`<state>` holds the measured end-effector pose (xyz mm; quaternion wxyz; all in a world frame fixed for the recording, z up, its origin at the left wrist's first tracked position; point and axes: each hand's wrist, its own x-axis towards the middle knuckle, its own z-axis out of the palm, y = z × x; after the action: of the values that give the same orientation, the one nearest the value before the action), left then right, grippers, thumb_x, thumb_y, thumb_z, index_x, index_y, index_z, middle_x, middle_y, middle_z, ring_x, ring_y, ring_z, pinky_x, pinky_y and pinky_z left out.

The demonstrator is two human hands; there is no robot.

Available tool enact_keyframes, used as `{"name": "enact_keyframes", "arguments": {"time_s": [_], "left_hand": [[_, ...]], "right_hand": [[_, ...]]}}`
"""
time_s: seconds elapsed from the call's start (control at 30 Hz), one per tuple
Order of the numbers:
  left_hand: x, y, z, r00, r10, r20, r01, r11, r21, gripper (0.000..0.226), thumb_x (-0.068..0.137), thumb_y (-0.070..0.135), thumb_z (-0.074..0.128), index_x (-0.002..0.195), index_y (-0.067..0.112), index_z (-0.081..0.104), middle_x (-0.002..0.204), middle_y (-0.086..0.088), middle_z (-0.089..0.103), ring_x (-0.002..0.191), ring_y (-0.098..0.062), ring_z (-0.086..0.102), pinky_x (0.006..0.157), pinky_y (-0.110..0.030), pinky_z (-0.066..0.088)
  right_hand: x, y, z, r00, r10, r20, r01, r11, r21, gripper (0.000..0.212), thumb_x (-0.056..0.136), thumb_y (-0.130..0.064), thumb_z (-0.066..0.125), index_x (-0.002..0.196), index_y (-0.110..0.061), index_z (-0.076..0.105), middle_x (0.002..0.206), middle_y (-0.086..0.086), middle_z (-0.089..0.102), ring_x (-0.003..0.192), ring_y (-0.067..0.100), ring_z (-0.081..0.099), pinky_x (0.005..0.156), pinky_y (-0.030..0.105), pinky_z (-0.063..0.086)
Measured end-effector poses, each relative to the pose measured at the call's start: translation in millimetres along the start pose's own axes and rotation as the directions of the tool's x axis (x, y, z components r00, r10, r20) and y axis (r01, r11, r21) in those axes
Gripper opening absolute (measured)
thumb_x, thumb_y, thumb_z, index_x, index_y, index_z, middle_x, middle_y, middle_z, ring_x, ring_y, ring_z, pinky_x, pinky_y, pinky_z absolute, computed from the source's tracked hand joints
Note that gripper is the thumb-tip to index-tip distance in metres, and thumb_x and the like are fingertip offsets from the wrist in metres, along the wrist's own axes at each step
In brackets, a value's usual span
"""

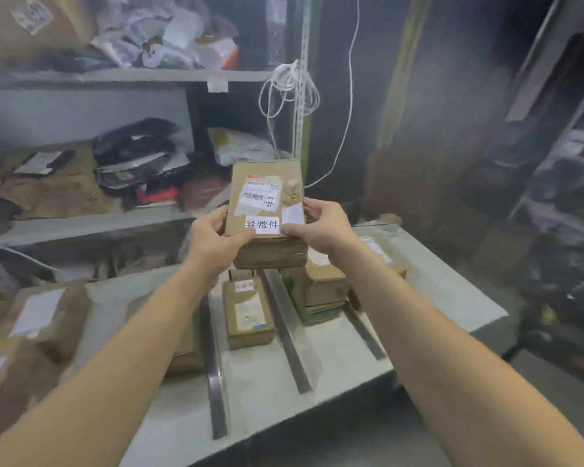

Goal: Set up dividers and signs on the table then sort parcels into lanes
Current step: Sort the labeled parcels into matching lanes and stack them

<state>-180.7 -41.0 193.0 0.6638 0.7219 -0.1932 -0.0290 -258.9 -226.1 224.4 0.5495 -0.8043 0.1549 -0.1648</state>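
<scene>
Left hand (pixel 213 237) and right hand (pixel 321 224): each grips one side of the near end of a brown cardboard parcel (pixel 267 173), fingers curled under it and thumbs on top. Both forearms reach forward, converging, and hold the parcel in the air above the far part of the desk (pixel 334 362). The thumbs pin a white sign (pixel 263 225) against the parcel's near edge; it reads "异常件". Just above it lie a blank white slip (pixel 294 214) and a shipping label (pixel 260 197) whose small print is too blurred to read. Below, three dark dividers (pixel 285 335) lie lengthwise on the desk. A small labelled box (pixel 248 311) sits between the left and middle dividers; a stack of boxes (pixel 321 284) sits to the right of the middle one. Behind stands a shelf (pixel 81 224) of bagged packages.
</scene>
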Motion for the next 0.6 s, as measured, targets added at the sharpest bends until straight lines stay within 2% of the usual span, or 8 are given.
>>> {"name": "enact_keyframes", "arguments": {"time_s": [0.13,0.27,0.37,0.4,0.47,0.5,0.57,0.6], "left_hand": [[9,14,90,0.998,0.017,0.064,-0.015,0.999,-0.037,0.056,0.078,0.01,0.082,0.129,0.02,0.061,0.113,0.012,0.071,0.099,-0.002,0.068,0.08,-0.02,0.057],[28,9,166,0.994,0.003,0.111,0.005,0.997,-0.074,0.067,0.077,0.014,0.084,0.137,0.015,0.055,0.125,0.005,0.068,0.105,-0.004,0.067,0.088,-0.027,0.057],[51,-12,218,0.991,-0.016,0.134,0.029,0.995,-0.097,0.061,0.074,0.012,0.085,0.13,0.017,0.06,0.118,0.009,0.068,0.094,0.01,0.065,0.078,-0.015,0.056],[59,-21,235,0.988,-0.027,0.151,0.043,0.993,-0.106,0.059,0.074,0.01,0.085,0.127,0.018,0.061,0.121,0.005,0.068,0.097,0.008,0.066,0.08,-0.016,0.056],[71,-38,268,0.981,-0.073,0.178,0.093,0.99,-0.107,0.067,0.075,0.012,0.085,0.135,0.012,0.057,0.131,-0.001,0.064,0.112,-0.004,0.063,0.086,-0.018,0.055],[75,-46,282,0.979,-0.094,0.18,0.114,0.988,-0.1,0.071,0.075,0.014,0.085,0.138,0.013,0.054,0.133,0.0,0.062,0.112,-0.004,0.061,0.08,-0.013,0.054],[81,-61,309,0.978,-0.129,0.163,0.147,0.984,-0.1,0.07,0.075,0.016,0.085,0.138,0.015,0.054,0.131,0.004,0.063,0.097,0.007,0.059,0.066,-0.003,0.049],[84,-67,321,0.978,-0.147,0.149,0.163,0.982,-0.098,0.07,0.075,0.017,0.085,0.138,0.016,0.054,0.128,0.009,0.063,0.09,0.012,0.057,0.063,-0.001,0.047]], "right_hand": [[1,21,-87,0.997,0.035,-0.064,-0.033,0.999,0.032,0.058,0.071,-0.008,0.085,0.125,-0.017,0.068,0.111,-0.005,0.074,0.102,0.013,0.069,0.093,0.037,0.056],[18,48,-153,0.994,0.079,-0.082,-0.076,0.997,0.03,0.051,0.076,-0.007,0.082,0.123,-0.02,0.069,0.108,-0.006,0.074,0.099,0.011,0.07,0.081,0.028,0.059],[43,79,-191,0.986,0.126,-0.11,-0.126,0.992,0.013,0.05,0.077,-0.007,0.082,0.122,-0.021,0.068,0.109,-0.008,0.073,0.099,0.006,0.069,0.073,0.017,0.055],[52,92,-202,0.984,0.141,-0.113,-0.141,0.99,0.006,0.05,0.076,-0.007,0.082,0.122,-0.021,0.068,0.108,-0.009,0.073,0.097,0.003,0.069,0.07,0.015,0.054],[72,118,-221,0.977,0.179,-0.116,-0.18,0.984,-0.001,0.05,0.076,-0.005,0.082,0.121,-0.02,0.068,0.104,-0.012,0.073,0.091,-0.003,0.067,0.064,0.011,0.053],[81,130,-229,0.974,0.198,-0.113,-0.199,0.98,-0.001,0.051,0.076,-0.003,0.082,0.122,-0.018,0.068,0.104,-0.011,0.073,0.091,-0.004,0.067,0.065,0.011,0.053],[99,151,-245,0.968,0.234,-0.086,-0.236,0.972,-0.015,0.053,0.076,-0.003,0.082,0.125,-0.016,0.066,0.102,-0.012,0.072,0.091,-0.003,0.068,0.068,0.013,0.055],[108,161,-252,0.966,0.25,-0.063,-0.252,0.967,-0.023,0.053,0.076,-0.003,0.082,0.125,-0.016,0.066,0.1,-0.015,0.072,0.089,-0.004,0.068,0.068,0.013,0.055]]}}
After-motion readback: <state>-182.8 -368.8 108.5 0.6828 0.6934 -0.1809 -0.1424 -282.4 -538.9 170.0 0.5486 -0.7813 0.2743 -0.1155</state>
